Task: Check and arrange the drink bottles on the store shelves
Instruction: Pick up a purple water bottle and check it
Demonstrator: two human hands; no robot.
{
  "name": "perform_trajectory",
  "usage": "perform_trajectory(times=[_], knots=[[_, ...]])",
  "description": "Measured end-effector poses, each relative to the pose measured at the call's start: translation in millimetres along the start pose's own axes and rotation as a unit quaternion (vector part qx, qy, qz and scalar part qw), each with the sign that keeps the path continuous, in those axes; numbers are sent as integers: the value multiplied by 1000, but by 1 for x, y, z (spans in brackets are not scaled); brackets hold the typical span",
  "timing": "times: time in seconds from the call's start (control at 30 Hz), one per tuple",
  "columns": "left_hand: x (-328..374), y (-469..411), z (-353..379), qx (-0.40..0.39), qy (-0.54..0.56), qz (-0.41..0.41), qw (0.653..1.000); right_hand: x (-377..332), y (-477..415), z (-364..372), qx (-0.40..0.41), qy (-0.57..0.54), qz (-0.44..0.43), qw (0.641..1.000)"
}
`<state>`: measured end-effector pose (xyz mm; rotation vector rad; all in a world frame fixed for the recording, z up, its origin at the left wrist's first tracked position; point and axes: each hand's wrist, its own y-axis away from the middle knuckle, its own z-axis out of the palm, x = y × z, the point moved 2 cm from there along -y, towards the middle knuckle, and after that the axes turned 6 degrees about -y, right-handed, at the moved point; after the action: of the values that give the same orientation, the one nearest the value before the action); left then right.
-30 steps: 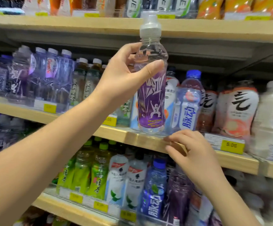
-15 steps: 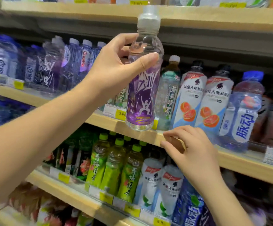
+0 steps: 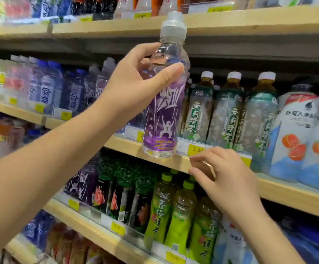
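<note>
- Your left hand [image 3: 136,82] grips the purple-labelled drink bottle [image 3: 164,103] around its clear upper body, thumb across the front and fingers curled behind; the bottle stands upright in the air, just in front of the middle shelf edge [image 3: 174,161].
- The bottle's grey cap [image 3: 173,23] overlaps the front edge of the top shelf [image 3: 250,21]; its base hangs level with the middle shelf's lip, beside the yellow 3.00 price tag [image 3: 195,149].
- Your right hand [image 3: 225,180] rests at that lip, fingers loosely curled, fingertips [image 3: 193,171] touching the wood edge; it holds no bottle.
- Behind and right of the held bottle stand 3 green-labelled tea bottles [image 3: 225,115] with white caps, side by side and upright, then white-and-blue grapefruit-print bottles [image 3: 295,138] at the far right.
- Left of your forearm, the middle shelf carries a blurred row of blue and purple bottles [image 3: 48,88]; whether a gap lies behind the held bottle cannot be told, since hand and bottle cover that spot.
- Below, the lower shelf [image 3: 90,225] holds green plum-tea bottles [image 3: 179,212] with lime caps, dark-labelled bottles [image 3: 116,193] to their left, and yellow price tags along its edge.
</note>
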<state>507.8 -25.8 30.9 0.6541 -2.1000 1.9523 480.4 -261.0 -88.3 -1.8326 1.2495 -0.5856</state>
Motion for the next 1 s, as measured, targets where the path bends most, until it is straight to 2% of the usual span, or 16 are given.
perform_trajectory(times=[0.37, 0.7, 1.0], knots=[[-81, -21, -100, -56, 53, -25, 997, -75, -43, 82, -1, 30, 37, 999], [-130, -45, -161, -24, 64, -20, 997, -124, -77, 140, -9, 35, 26, 999], [-164, -56, -206, -13, 8, -8, 1000, -152, -95, 184, 43, 47, 14, 998]])
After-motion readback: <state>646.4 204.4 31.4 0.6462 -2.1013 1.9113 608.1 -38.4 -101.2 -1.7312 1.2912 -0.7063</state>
